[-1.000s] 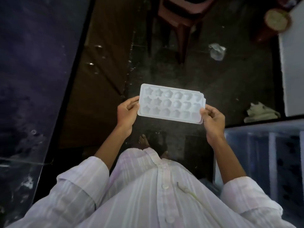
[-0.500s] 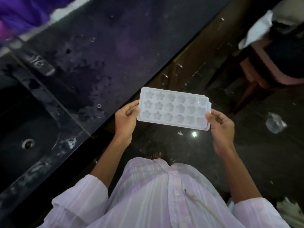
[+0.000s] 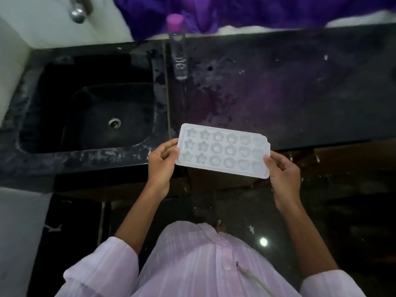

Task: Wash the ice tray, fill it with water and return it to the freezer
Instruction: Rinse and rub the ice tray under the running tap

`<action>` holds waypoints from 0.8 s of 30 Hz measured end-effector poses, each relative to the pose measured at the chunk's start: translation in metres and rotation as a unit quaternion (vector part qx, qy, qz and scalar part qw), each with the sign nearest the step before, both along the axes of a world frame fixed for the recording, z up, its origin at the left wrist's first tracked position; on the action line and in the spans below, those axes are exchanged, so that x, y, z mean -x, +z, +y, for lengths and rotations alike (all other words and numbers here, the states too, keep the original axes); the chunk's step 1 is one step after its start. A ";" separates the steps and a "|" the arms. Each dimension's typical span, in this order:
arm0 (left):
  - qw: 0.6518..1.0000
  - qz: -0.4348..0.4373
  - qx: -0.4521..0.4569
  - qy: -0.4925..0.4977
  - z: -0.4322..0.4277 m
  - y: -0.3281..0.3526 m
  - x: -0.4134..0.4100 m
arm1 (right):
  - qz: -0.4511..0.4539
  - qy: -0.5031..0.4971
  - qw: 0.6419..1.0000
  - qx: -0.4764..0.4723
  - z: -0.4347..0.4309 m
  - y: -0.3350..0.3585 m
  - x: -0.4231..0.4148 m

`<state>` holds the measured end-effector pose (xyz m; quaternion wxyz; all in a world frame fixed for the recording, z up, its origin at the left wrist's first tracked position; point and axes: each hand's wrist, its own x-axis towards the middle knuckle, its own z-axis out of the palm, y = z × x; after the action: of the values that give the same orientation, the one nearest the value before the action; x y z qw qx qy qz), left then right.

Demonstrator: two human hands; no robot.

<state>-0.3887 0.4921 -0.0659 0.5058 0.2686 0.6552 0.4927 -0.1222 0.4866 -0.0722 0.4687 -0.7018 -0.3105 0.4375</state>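
The white tray [image 3: 222, 150], with star and flower moulds, is pinched at its ends by left hand [image 3: 161, 166] and right hand [image 3: 282, 179].

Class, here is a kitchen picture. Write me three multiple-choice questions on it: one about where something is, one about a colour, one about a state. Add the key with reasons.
1. Where does the bottle stand?
A) on the countertop, just right of the sink
B) in the sink
C) on the floor

2. What colour is the bottle's cap?
A) green
B) yellow
C) pinkish purple

3. How is the ice tray held?
A) by one hand alone
B) by both hands, one at each short end
C) by no hand, lying in the sink

Key: 1 A, it stands on the dark top beside the basin's right rim. 2 C, the cap shows pinkish purple. 3 B, the left hand and the right hand each grip an end.
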 end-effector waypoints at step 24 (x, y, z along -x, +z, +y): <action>0.989 -0.061 0.018 0.132 0.040 -0.008 0.257 | -0.034 0.227 0.973 -0.010 0.142 -0.006 0.262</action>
<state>-0.6456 0.5325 -0.0736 0.4802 0.1404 0.6619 0.5583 -0.3838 0.6290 -0.0780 0.3533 -0.6227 -0.4815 0.5056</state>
